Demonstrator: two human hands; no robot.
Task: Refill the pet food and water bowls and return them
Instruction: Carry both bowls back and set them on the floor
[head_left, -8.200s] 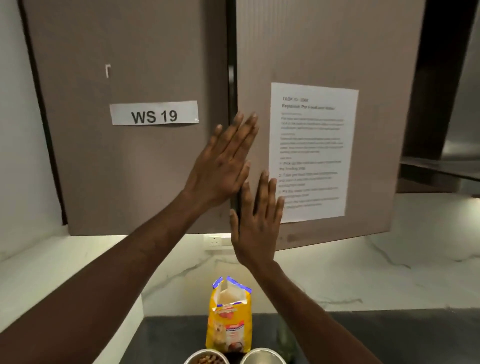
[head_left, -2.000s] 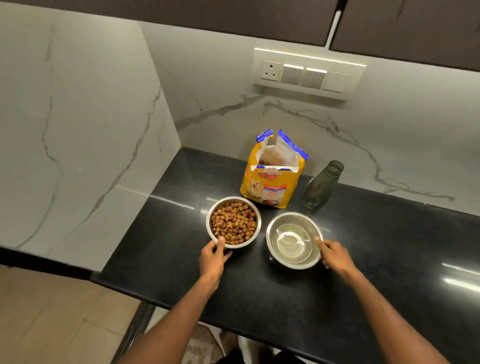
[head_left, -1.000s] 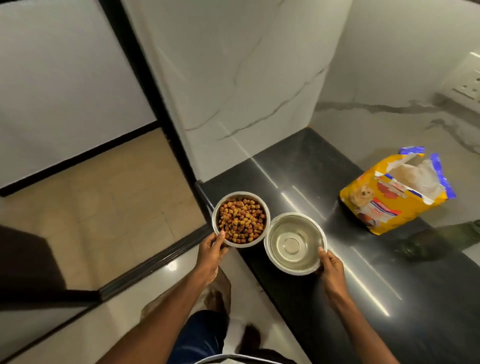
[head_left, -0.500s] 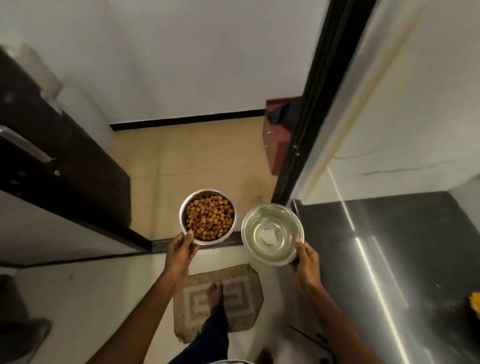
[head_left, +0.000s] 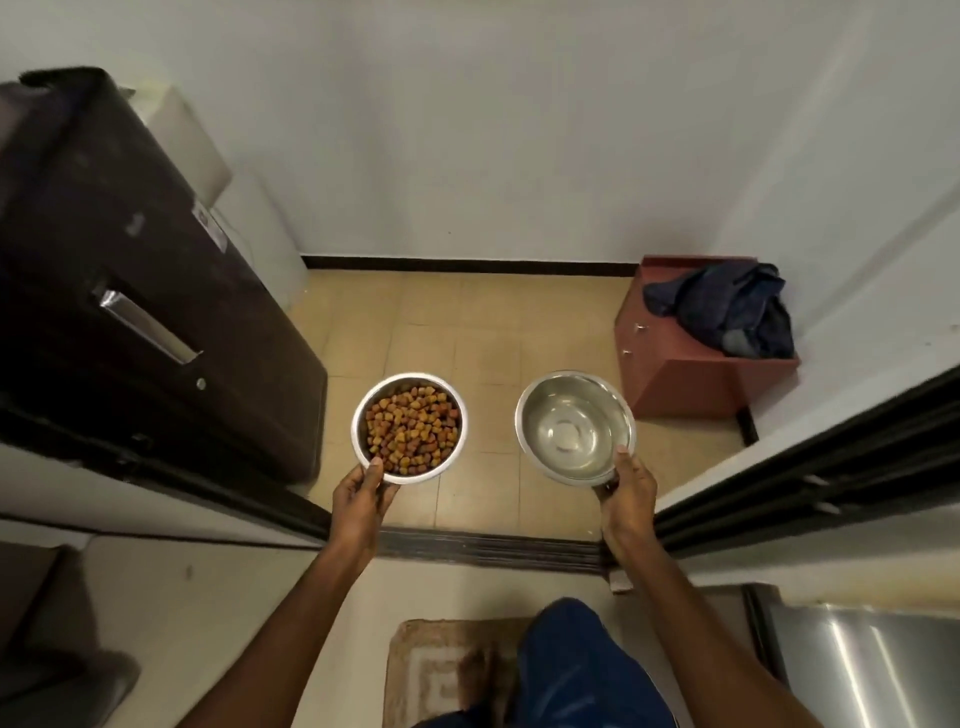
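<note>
Two steel bowls are held up above a tan tiled floor (head_left: 467, 322), side by side but apart, mid-frame. Food bowl (head_left: 410, 427), heaped with brown and orange kibble (head_left: 413, 428), sits at about 9 o'clock of the water bowl (head_left: 575, 427). Water bowl holds clear water, bottom visible through it. Left hand (head_left: 361, 501) grips the food bowl at its 7 o'clock rim: thumb over the edge touching kibble side, fingers curled underneath, out of sight. Right hand (head_left: 626, 493) grips the water bowl at its 5 o'clock rim, thumb on the inner wall, fingers under the base. Both bowls roughly level.

Outward: dark sliding-door track (head_left: 493, 548) crosses the floor just below the hands. Person's leg in blue trousers (head_left: 576, 670) at 6 o'clock, over a patterned beige mat (head_left: 441, 670). Dark brown fridge (head_left: 130, 291) with a silver handle at 9 o'clock. Small red-brown cabinet (head_left: 680, 374) at 2 o'clock against the white wall (head_left: 493, 130), a crumpled dark blue cloth (head_left: 727, 312) on top. Black door frame (head_left: 810, 467) runs along 3 o'clock. Shiny metal surface (head_left: 872, 670) at 4 o'clock, unclear what it is.
</note>
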